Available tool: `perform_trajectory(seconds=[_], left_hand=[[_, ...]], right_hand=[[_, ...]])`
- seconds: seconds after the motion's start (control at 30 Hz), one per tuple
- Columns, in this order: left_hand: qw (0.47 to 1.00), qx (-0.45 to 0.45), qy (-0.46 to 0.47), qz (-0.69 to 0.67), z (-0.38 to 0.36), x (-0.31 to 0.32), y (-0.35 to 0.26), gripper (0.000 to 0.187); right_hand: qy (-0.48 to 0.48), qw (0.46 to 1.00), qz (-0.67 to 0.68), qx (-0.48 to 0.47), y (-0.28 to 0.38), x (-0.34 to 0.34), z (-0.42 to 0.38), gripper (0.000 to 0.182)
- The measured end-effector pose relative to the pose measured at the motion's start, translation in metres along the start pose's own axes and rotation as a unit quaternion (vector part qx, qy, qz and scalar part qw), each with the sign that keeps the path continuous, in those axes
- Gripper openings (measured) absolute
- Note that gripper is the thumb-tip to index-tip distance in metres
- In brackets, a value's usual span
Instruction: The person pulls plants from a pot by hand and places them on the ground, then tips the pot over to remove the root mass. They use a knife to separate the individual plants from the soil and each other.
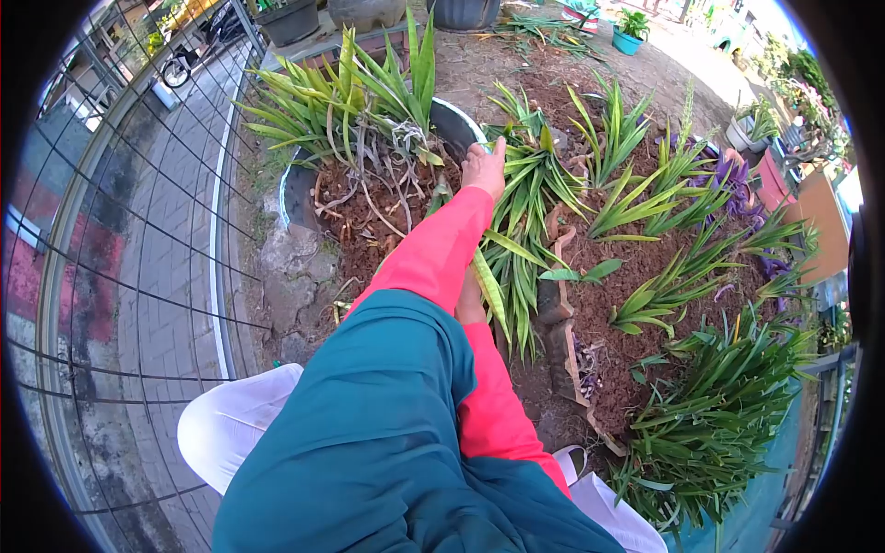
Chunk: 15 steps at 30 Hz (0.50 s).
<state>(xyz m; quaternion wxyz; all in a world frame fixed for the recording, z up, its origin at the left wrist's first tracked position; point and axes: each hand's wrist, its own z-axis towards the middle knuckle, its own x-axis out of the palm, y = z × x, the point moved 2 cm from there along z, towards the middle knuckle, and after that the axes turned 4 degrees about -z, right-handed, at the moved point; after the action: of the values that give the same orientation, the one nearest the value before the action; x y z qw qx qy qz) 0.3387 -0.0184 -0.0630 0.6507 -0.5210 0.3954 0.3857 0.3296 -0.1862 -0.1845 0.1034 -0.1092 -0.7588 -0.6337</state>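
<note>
a: what are the hands doing?
b: the left hand (484, 168) is reaching over the pot (297, 189) rim, fingers closing on leaves (530, 180) there. the right hand (468, 300) is mostly hidden; i cannot tell its state.

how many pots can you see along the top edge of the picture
4: a dark pot at top left, a grey pot, a black pot, a teal pot further right. Others may be cropped.
</note>
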Motion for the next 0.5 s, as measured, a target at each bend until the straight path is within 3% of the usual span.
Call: perform_trajectory(seconds=[0.03,0.07,0.13,0.17,0.23,0.5], left_hand=[[1.0,0.0,0.0,-0.001,0.0,-0.001,-0.001,0.061],[1.0,0.004,0.0,-0.004,-0.001,-0.003,-0.001,0.061],[1.0,0.007,0.002,-0.005,-0.003,-0.006,-0.001,0.06],[1.0,0.005,0.001,-0.01,-0.004,-0.007,-0.002,0.06],[1.0,0.004,-0.003,-0.014,-0.004,-0.005,-0.003,0.06],[1.0,0.005,-0.012,-0.012,0.001,0.003,0.0,0.058]], right_hand=[[0.016,0.98,-0.192,-0.041,-0.008,-0.007,0.006,0.04],[0.017,0.98,-0.192,-0.041,-0.02,-0.009,0.01,0.04],[0.005,0.998,0.042,-0.037,-0.019,0.0,0.006,0.037],[0.006,0.998,0.041,-0.037,-0.016,0.001,0.004,0.037],[-0.029,0.997,-0.008,-0.067,-0.005,0.001,-0.003,0.036],[-0.024,0.979,-0.201,-0.026,0.036,0.011,-0.04,0.036]])
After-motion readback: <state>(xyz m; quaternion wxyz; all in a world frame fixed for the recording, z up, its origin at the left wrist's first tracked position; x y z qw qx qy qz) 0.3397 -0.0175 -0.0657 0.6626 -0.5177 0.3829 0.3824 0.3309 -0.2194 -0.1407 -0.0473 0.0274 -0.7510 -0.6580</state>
